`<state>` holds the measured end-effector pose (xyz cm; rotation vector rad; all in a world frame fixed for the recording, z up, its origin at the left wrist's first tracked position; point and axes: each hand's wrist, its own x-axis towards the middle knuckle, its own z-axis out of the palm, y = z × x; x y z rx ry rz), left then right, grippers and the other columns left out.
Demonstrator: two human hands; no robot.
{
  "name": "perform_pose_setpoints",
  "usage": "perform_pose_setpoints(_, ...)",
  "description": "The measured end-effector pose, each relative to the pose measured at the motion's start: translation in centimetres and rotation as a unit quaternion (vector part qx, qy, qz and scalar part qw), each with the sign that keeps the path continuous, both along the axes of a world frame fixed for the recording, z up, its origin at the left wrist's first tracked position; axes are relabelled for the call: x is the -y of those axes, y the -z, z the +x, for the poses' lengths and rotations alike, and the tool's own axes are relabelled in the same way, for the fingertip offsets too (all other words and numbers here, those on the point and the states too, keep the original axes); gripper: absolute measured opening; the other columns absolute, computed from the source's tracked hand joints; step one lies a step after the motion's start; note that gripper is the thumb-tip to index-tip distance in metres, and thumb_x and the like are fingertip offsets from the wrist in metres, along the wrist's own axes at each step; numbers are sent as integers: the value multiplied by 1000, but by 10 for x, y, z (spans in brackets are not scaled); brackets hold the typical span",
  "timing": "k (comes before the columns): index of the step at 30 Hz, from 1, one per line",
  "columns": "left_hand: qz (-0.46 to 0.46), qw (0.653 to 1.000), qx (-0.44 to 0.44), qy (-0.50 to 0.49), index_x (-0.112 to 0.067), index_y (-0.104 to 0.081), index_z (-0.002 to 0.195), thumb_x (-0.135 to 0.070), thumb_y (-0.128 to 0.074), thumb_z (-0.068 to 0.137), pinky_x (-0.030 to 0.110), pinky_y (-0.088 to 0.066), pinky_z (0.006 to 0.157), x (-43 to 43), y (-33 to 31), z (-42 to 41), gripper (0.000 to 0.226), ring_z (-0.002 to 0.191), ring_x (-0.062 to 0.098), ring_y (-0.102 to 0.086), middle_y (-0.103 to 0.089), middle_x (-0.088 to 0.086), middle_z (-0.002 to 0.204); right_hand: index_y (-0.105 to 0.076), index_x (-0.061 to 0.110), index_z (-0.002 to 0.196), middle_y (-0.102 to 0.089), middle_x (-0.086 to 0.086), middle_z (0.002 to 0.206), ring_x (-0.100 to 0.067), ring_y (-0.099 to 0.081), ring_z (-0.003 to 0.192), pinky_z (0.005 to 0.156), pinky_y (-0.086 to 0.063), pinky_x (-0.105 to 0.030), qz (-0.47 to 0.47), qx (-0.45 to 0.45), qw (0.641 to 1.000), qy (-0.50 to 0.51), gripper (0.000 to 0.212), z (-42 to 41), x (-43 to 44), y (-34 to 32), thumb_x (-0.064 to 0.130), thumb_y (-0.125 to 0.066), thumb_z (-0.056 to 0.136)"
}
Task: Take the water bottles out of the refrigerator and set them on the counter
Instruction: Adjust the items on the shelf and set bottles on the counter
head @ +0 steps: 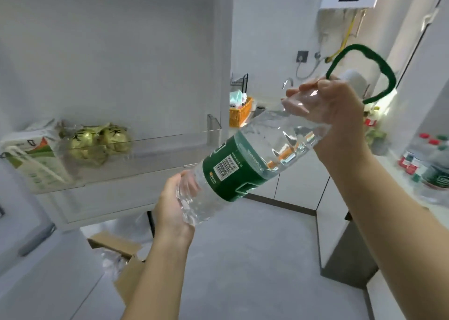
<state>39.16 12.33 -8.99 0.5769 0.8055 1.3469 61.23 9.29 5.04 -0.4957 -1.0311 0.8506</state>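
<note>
Left hand (pixel 170 205) cups the base of the water bottle (pixel 233 169), fingers curled round it | right hand (pixel 340 108) fingers grip its neck | bottle tilted in mid-air, out of the refrigerator (pixel 145 52), not yet on the table (pixel 393 160) | other bottles (pixel 432 164) already stand there | I judge only the setting-down of this one remains in view.

head cam | wide-angle | forward-down | close above water bottle (pixel 233 171) | refrigerator (pixel 109 64) left, counter (pixel 396 164) right

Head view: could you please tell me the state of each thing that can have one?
Water bottle: capped, tilted, held in midair.
Left hand: cups the bottle's base.
Right hand: grips its neck.
Refrigerator: open.
Counter bottles: upright, capped.
Cardboard box: flaps open.
</note>
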Motion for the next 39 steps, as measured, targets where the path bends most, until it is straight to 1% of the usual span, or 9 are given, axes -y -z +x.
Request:
perform_pose_setpoints(5, -9, 996, -61, 69, -17, -71, 86, -29, -61, 79, 53, -49, 90, -4, 14, 74, 17, 90, 30, -65, -68, 9, 91, -60, 12, 68, -63, -3, 73, -23, -66, 79, 82, -54, -43, -11, -23, 996, 88, 8, 88, 29, 39, 10, -53, 71)
perform_pose_setpoints(7, -14, 994, -74, 80, -14, -70, 84, -25, -63, 78, 46, -52, 84, 0, 20, 109, 14, 84, 29, -64, -66, 9, 86, -59, 9, 74, -61, -7, 78, -25, -64, 83, 83, -54, -43, -33, -29, 990, 133, 7, 125, 42, 59, 15, -55, 73)
perform_pose_setpoints(11, -17, 989, -79, 126, -15, -65, 78, -19, -59, 83, 31, -50, 67, 12, 32, 177, 9, 70, 22, -60, -61, 7, 78, -62, 12, 71, -65, -1, 69, -20, -64, 70, 67, -54, -30, -66, -77, 980, 169, 7, 191, 62, 82, 14, -55, 73)
perform_pose_setpoints(14, -39, 982, -89, 160, -18, -61, 71, -22, -57, 86, 33, -49, 67, 21, 36, 221, 16, 68, 22, -59, -60, 5, 71, -68, 13, 66, -68, -4, 71, -20, -64, 69, 62, -52, -28, -94, -83, 972, 197, 22, 234, 72, 89, 12, -50, 80)
perform_pose_setpoints(18, -63, 975, -100, 188, -18, -60, 66, -22, -60, 83, 39, -48, 74, 24, 39, 270, 18, 71, 25, -57, -59, 5, 71, -68, 11, 67, -69, -9, 75, -25, -65, 75, 64, -53, -29, -122, -83, 957, 248, 17, 282, 83, 95, 17, -53, 71)
perform_pose_setpoints(22, -78, 966, -114, 219, -19, -60, 64, -24, -60, 83, 43, -47, 78, 21, 43, 313, 19, 72, 25, -56, -58, 5, 71, -62, 6, 70, -69, -8, 70, -22, -66, 67, 59, -54, -26, -115, -108, 952, 264, 14, 321, 91, 101, 10, -51, 77)
perform_pose_setpoints(26, -82, 962, -113, 236, -17, -61, 65, -20, -60, 82, 44, -45, 81, 10, 47, 352, 18, 73, 27, -55, -57, 6, 72, -71, 14, 58, -71, -8, 70, -24, -66, 68, 69, -53, -31, -131, -114, 941, 291, 24, 354, 90, 109, 14, -54, 75)
perform_pose_setpoints(33, -95, 950, -109, 277, -16, -60, 67, -19, -58, 84, 44, -44, 83, -39, 57, 427, 17, 72, 27, -56, -59, 6, 70, -70, 18, 51, -71, -1, 67, -20, -67, 69, 90, -46, -45, -151, -135, 926, 320, 23, 414, 56, 118, 17, -56, 70)
perform_pose_setpoints(39, -101, 940, -101, 310, -14, -62, 70, -17, -58, 83, 43, -44, 81, -121, 61, 486, 14, 69, 25, -56, -61, 6, 68, -72, 16, 56, -70, -5, 69, -20, -67, 70, 82, -49, -37, -156, -139, 915, 346, 19, 464, -11, 119, 19, -57, 69)
